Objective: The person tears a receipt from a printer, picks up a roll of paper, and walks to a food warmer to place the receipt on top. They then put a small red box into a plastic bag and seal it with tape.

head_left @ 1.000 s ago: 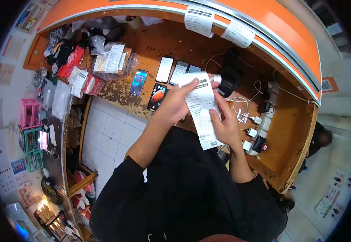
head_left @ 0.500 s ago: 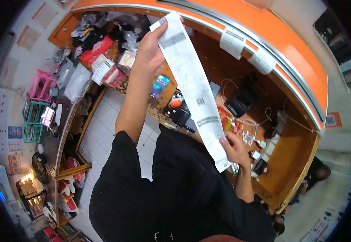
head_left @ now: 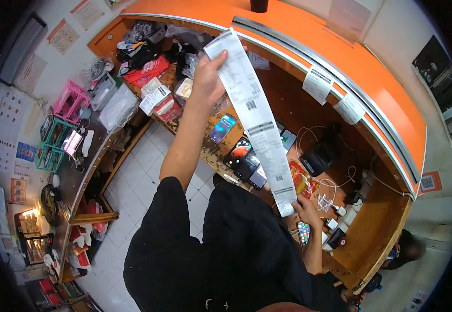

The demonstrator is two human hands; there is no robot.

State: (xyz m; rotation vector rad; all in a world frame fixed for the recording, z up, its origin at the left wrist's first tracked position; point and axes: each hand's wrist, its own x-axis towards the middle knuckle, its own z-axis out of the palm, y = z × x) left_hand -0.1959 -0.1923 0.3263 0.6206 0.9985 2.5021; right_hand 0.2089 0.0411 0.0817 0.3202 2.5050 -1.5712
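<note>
At the far left, a pink basket [head_left: 71, 101] and green baskets [head_left: 49, 145] stand on a side shelf. Next to them, clear bags and a red packet [head_left: 148, 70] lie in a heap on the bench [head_left: 293, 106].

The left hand [head_left: 208, 78] is high above this heap with the arm almost straight. Its fingers are closed on the top end of a long receipt [head_left: 257, 125]. The strip runs down to the right, taut and with the print facing the camera, over a row of phones [head_left: 222, 128] that lie on the bench. The right hand [head_left: 309, 210] is low, near the body, and its fingers pinch the bottom end of the strip.

One second ago both hands were close together in front of the chest and only a short part of the paper showed. Half a second ago the left arm was already up. Now the hands are well apart and the receipt is pulled out further, so all its printed blocks are open to view.

To the right, a black printer [head_left: 319, 156] and white chargers [head_left: 335, 192] with cables sit on the bench. Two paper slips [head_left: 317, 83] hang from the orange ledge [head_left: 340, 57].

The text on the receipt is too small to read. The strip covers some of the phones, and the body hides the near edge of the bench. Just below the right hand lies a lit phone [head_left: 304, 232], partly covered by the wrist. At the lower right another person [head_left: 408, 249] is cut by the dark rim of the lens.
</note>
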